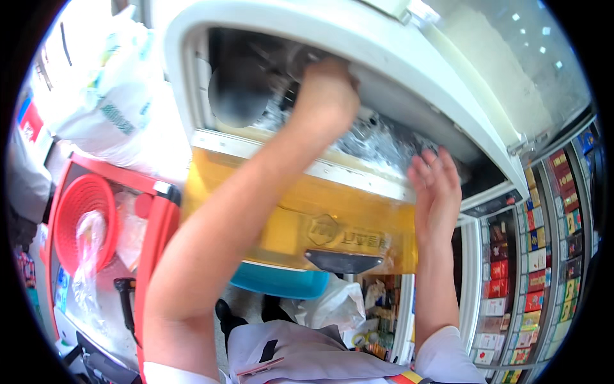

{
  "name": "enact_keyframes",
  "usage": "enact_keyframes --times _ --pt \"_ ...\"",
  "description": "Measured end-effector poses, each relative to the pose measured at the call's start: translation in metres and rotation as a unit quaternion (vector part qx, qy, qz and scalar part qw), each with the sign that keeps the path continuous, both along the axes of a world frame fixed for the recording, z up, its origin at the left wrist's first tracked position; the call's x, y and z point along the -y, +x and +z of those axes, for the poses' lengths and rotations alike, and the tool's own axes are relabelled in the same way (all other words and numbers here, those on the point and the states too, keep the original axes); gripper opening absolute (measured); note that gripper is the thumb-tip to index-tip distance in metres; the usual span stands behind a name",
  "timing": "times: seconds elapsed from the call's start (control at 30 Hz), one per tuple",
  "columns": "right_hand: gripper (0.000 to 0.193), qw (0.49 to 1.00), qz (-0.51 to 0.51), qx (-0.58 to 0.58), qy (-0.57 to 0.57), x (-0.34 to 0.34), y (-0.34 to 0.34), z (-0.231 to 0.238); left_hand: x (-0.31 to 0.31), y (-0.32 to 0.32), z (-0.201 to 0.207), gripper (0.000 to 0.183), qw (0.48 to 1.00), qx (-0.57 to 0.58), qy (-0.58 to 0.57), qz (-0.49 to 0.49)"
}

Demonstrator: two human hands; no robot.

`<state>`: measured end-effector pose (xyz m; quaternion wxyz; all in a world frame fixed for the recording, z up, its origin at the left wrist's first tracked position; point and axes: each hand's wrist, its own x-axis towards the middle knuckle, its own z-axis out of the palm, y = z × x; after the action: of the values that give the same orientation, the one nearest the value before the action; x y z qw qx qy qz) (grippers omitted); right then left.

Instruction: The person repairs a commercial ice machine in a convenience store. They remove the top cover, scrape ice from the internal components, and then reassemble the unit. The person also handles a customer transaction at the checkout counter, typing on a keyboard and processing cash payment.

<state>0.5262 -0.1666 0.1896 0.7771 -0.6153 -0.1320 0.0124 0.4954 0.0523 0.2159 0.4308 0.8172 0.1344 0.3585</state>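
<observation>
A white machine (358,29) stands in front of me with its wide front opening showing. Its amber see-through flap (275,217) hangs down below the opening, with a dark handle on it. My left hand (329,93) reaches deep into the opening, among shiny, blurred clear or metallic pieces (377,141). Its fingertips are hidden, so what it touches cannot be made out. At the right part of the opening's front ledge is my right hand (438,185), fingers stretched and slightly apart, holding nothing visible. A round dark part (240,96) shows inside at the left.
To the left, a red-edged counter (160,185) bears a red plastic basket (83,224) and crumpled clear plastic. White bags (115,96) stand behind it. Beneath the flap are a teal tub (281,281) and a white bag (336,304). Shelves of small boxes (534,262) line the right side.
</observation>
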Motion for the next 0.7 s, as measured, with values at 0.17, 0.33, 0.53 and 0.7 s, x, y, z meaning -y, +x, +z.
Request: enact_keyframes --times 0.17,0.33,0.53,0.7 --pt "0.024 0.828 0.110 0.434 -0.337 -0.034 -0.031 0.025 -0.038 -0.057 -0.010 0.030 0.938 0.165 0.274 0.129" --pt "0.022 0.721 0.093 0.532 -0.434 -0.111 -0.005 0.017 -0.072 -0.056 -0.017 0.028 0.967 0.055 0.231 0.097" --pt "0.023 0.689 0.096 0.546 -0.467 -0.110 0.018 -0.003 -0.071 -0.044 -0.002 0.029 0.984 -0.050 0.137 0.098" --pt "0.031 0.669 0.257 0.525 -0.459 -0.067 0.015 0.007 -0.056 -0.048 0.007 0.033 0.986 -0.104 0.057 0.115"
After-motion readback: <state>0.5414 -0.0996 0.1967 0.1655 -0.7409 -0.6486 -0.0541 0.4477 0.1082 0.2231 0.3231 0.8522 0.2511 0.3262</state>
